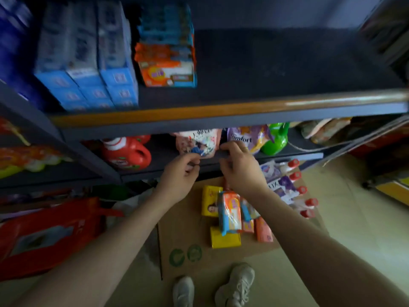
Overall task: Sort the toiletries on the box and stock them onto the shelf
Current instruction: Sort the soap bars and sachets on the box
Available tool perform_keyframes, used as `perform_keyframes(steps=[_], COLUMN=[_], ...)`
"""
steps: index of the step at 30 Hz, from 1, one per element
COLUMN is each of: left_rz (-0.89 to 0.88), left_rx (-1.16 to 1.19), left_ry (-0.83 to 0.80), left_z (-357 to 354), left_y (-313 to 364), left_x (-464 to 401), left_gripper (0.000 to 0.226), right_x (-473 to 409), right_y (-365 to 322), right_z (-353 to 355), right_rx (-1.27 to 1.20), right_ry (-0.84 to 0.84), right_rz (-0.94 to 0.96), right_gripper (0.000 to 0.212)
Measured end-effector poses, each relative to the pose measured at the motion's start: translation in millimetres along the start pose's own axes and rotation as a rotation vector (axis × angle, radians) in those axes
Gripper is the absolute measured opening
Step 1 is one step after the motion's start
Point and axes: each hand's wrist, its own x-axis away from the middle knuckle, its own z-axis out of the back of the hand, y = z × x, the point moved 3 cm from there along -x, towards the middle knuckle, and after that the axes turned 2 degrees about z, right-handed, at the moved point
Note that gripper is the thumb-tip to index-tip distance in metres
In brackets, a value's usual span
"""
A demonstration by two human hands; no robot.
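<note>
Reaching forward at the centre of the frame, both hands meet at the front lip of the lower shelf (pixel 287 156). The left hand (pixel 179 178) has its fingers curled in, thumb against fingertips, and seems to pinch the bottom edge of a pink pouch (pixel 197 142); blur keeps me from being sure. The right hand (pixel 239 167) is curled too, its fingertips (pixel 225 147) hooked over the shelf lip just beside the pouch's right edge; whether it grips the pouch or only the lip I cannot tell. Two hands on a floppy pouch would make sense: it likely needs steadying to stand upright among its neighbours.

Just right of the pouch stand a purple pouch (pixel 245 138) and a green jug (pixel 276 138); to the left, a red jug (pixel 126 154). So refill packs and detergents seem grouped on this level.

Below the hands, lower centre, lies the box (pixel 181 240), flat on the floor and serving as a sorting table. On it are yellow bars (pixel 210 200), an orange pack (pixel 230 213) lying over them, a pink bar (pixel 263 233), and along the right edge purple pouches (pixel 283 185) with red caps. These remain to be stocked.

In the upper half, the top shelf (pixel 265 74) holds blue cartons (pixel 93 63) and orange packs (pixel 166 63) at upper left, with bare space to the right. Shoes (pixel 236 284) show at the bottom.
</note>
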Motion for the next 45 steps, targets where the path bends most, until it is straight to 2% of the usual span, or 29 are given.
perform_keyframes(steps=[4, 6, 10, 13, 17, 19, 22, 25, 26, 28, 29, 31, 33, 35, 37, 39, 42, 43, 45], left_rz=[-0.299, -0.373, -0.294, -0.272, -0.263, -0.29, -0.334, -0.329, -0.313, -0.247, -0.187, -0.082, -0.011, 0.034, 0.031, -0.028, -0.365, -0.474, -0.546], left_rx=[-0.16, -0.249, -0.379, -0.507, -0.546, -0.55, -0.571, -0.549, -0.491, -0.168, 0.054, 0.428, 0.601, 0.639, 0.583, 0.398, -0.09, -0.195, -0.273], left_ry=[0.228, 0.353, 0.471, 0.486, 0.522, 0.535, 0.533, 0.538, 0.538, 0.484, 0.429, 0.3, 0.213, 0.186, 0.191, 0.196, 0.24, 0.264, 0.297], left_z=[47.6, 70.0, 99.0, 111.0, 122.5, 126.0, 125.5, 118.0, 114.8, 107.5, 103.3, 92.1, 82.8, 77.1, 75.6, 80.6, 90.8, 94.4, 102.4], left_y=[51.8, 69.2, 82.4, 78.3, 73.1, 73.9, 78.6, 84.4, 86.0, 89.1, 91.6, 95.0, 94.8, 89.4, 78.2, 71.3, 78.6, 81.0, 81.5], left_x=[-10.9, -16.3, -29.4, -41.0, -53.2, -55.7, -59.6, -64.0, -64.5, -65.1, -64.7, -61.5, -57.2, -50.2, -44.3, -36.7, -22.0, -18.3, -13.7], left_gripper=[0.025, 0.026, 0.028, 0.03, 0.03, 0.03, 0.032, 0.046, 0.053, 0.059, 0.053, 0.028, 0.011, 0.014, 0.032, 0.043, 0.04, 0.037, 0.039], right_x=[-40.5, -66.6, -127.9, -164.3, -183.9, -186.6, -186.7, -176.3, -169.1, -149.8, -138.4, -117.6, -103.6, -91.4, -84.1, -79.9, -78.7, -77.9, -75.5], right_y=[-36.5, -47.4, -64.3, -66.4, -69.9, -75.6, -71.7, -49.4, -42.1, -29.3, -25.4, -21.3, -17.1, -15.6, -14.6, -14.7, -23.1, -26.8, -33.7], right_z=[36.4, 43.7, 39.4, 24.7, 16.0, 10.9, 12.0, 41.7, 54.8, 76.9, 82.7, 85.8, 80.1, 69.3, 59.1, 50.4, 47.5, 47.0, 45.6], right_rx=[-0.043, -0.047, 0.053, 0.213, 0.452, 0.501, 0.427, 0.089, -0.08, -0.373, -0.521, -0.79, -0.893, -0.845, -0.776, -0.689, -0.38, -0.326, -0.303], right_ry=[0.151, 0.172, 0.039, -0.075, 0.086, 0.104, 0.009, 0.024, 0.034, -0.023, -0.084, -0.192, -0.254, -0.316, -0.35, -0.355, -0.217, -0.168, -0.141], right_rz=[0.202, 0.257, 0.329, 0.371, 0.431, 0.464, 0.437, 0.294, 0.247, 0.128, 0.061, -0.06, -0.15, -0.153, -0.077, 0.017, 0.214, 0.265, 0.28], right_gripper=[0.028, 0.032, 0.046, 0.053, 0.058, 0.059, 0.06, 0.054, 0.046, 0.029, 0.024, 0.02, 0.018, 0.015, 0.006, 0.022, 0.032, 0.032, 0.035])
